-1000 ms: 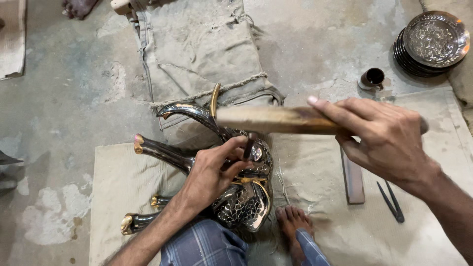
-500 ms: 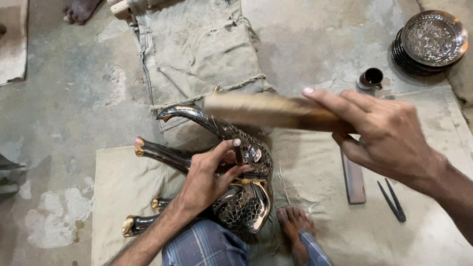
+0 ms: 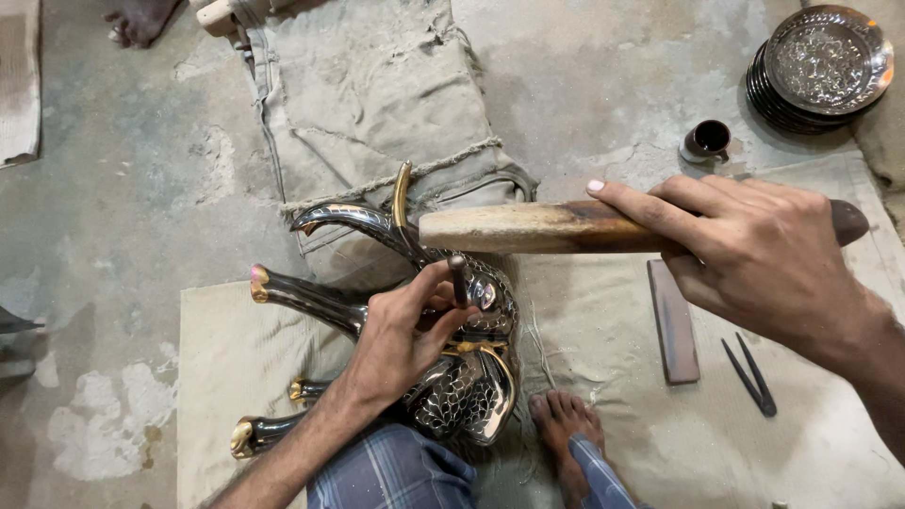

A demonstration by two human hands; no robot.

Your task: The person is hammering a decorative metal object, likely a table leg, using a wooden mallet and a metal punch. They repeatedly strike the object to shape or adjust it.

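Metal elephant figure [image 3: 443, 377], dark with engraved scale pattern and brass-tipped trunk, tusks and legs, lay on a sackcloth mat [image 3: 226, 377] before the seated person, legs pointing left. Left hand [image 3: 401, 344] was closed on a short metal punch [image 3: 458, 279], pinched upright against the figure's head. Wooden mallet [image 3: 537, 228] lay almost level just above the punch, long axis running left to right, pale end leftmost. Right hand [image 3: 754, 254] gripped its dark handle, forefinger extended along it. Further right: flat dark bar [image 3: 673, 320], tweezers [image 3: 749, 374], small cup [image 3: 707, 139], stacked engraved plates [image 3: 820, 66].
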